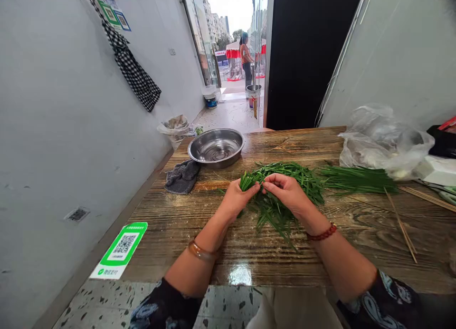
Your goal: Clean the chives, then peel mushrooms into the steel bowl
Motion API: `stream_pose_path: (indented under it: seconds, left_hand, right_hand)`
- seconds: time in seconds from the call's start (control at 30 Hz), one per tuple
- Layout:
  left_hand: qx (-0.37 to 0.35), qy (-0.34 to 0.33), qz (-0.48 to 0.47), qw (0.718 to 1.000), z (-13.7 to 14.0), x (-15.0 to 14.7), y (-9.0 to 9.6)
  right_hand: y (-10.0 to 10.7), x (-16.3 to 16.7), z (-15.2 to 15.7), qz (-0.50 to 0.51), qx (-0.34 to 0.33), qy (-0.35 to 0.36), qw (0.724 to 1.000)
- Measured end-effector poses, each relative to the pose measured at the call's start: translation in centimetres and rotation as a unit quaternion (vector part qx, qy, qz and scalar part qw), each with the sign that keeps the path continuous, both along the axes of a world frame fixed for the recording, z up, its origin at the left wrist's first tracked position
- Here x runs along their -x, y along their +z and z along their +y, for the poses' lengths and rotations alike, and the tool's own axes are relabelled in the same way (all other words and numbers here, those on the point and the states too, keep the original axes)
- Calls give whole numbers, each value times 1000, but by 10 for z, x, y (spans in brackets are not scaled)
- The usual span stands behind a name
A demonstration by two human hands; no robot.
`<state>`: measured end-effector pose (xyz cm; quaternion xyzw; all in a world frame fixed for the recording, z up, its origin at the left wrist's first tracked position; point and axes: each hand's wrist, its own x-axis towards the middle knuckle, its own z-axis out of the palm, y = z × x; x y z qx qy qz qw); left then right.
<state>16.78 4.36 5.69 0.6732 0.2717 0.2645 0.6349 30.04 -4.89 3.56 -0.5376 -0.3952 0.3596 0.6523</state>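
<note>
My left hand [235,199] is closed around a small bunch of garlic chives [247,180], their ends poking up past the thumb. Close beside it, my right hand [290,194] pinches a chive between thumb and forefinger at the bunch's edge; the fingertips partly hide it. Under and behind both hands spreads a loose heap of garlic chives [306,174] on the wooden table [171,238]. To the right lies a straight, neater bundle of chives [359,179].
A steel basin [216,148] stands at the table's back left, with a grey cloth [182,177] before it. Clear plastic bags [384,139] sit at the back right. Thin wooden sticks [401,227] lie at right, a QR-code card [123,248] front left. Outside the doorway stands a person [245,58].
</note>
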Motion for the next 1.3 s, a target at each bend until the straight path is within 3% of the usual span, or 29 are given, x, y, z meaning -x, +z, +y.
stream_pose_path:
  seconds: [0.27,0.7,0.9,1.0,1.17,1.3]
  left_hand:
    - [-18,90,-10,996,6,0,-3]
    - [-81,88,18,993,8,-1,-10]
    - [-73,134,-20,988,10,3,-1]
    - [-99,94,-4,991,9,5,4]
    - [-171,-53,64,982,5,4,2]
    - [-189,-83,59,977,4,2,-4]
  right_hand:
    - [6,1,-5,111,35,68,991]
    - [4,-3,-6,146,12,20,989]
    - [4,-6,-5,111,21,11,994]
    - [5,-3,-5,85,39,33,995]
    - [5,-1,-4,93,35,52,994]
    - [4,-2,-4,102,24,54,993]
